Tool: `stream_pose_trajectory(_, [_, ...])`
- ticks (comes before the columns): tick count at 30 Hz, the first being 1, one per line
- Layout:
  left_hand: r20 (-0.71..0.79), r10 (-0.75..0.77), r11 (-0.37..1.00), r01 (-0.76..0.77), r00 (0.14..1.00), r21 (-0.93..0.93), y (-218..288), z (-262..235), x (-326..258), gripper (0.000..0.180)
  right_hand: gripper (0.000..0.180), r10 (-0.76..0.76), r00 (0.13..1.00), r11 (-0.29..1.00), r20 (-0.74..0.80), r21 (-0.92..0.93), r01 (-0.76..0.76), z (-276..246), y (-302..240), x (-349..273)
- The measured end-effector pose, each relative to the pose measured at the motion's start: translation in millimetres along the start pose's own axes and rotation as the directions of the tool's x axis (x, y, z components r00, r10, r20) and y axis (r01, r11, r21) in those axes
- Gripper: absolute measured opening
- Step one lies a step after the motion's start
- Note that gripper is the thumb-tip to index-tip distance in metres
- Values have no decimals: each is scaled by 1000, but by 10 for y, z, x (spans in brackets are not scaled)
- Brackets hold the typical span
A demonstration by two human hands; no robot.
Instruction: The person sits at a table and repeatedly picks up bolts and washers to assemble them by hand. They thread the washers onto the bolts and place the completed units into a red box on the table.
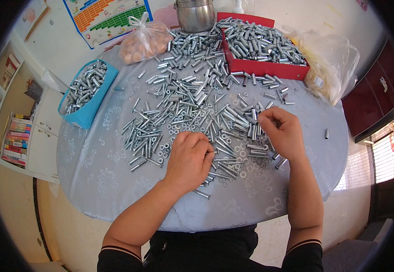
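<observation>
Pinching small silver metal sleeves [233,119], both hands, left [189,159] and right [282,132], risk nudging pieces off the grey-clothed round counter [92,172].

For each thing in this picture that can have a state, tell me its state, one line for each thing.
Red rectangular tray: heaped with metal sleeves.
Blue plastic bin: nearly full of metal parts, standing at the table's left edge.
Clear plastic bag of brownish pieces: knotted shut.
Large clear bag: slumped beside the tray.
Steel pot: upright.
Left hand: curled, resting on scattered parts.
Right hand: fingertips pinched together.
</observation>
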State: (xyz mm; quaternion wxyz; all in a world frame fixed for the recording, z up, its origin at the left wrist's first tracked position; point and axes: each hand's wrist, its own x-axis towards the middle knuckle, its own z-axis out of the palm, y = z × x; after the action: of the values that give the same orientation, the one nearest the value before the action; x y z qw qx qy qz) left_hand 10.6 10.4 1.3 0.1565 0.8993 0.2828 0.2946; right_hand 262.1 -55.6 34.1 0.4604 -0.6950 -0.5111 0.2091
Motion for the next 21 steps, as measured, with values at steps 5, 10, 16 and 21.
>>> stream_pose_trajectory(5, [-157,-30,993,12,987,-119,-8,-23,27,11,13,-216,896,936,388,-178,303,-157,-19,-30])
stream_pose_trajectory(10, [-223,-5,981,-38,975,-189,6,-73,-6,15,20,-134,822,915,554,-249,317,-295,-138,-32])
stream_pose_trajectory(16, [-210,-152,915,57,966,-400,60,-38,-39,29,28,-155,794,909,588,-230,348,-201,-80,-49])
stream_pose_trajectory(21, [-185,-198,900,103,963,-424,40,-21,-79,27,29,-235,789,892,568,-195,407,-85,-65,-51])
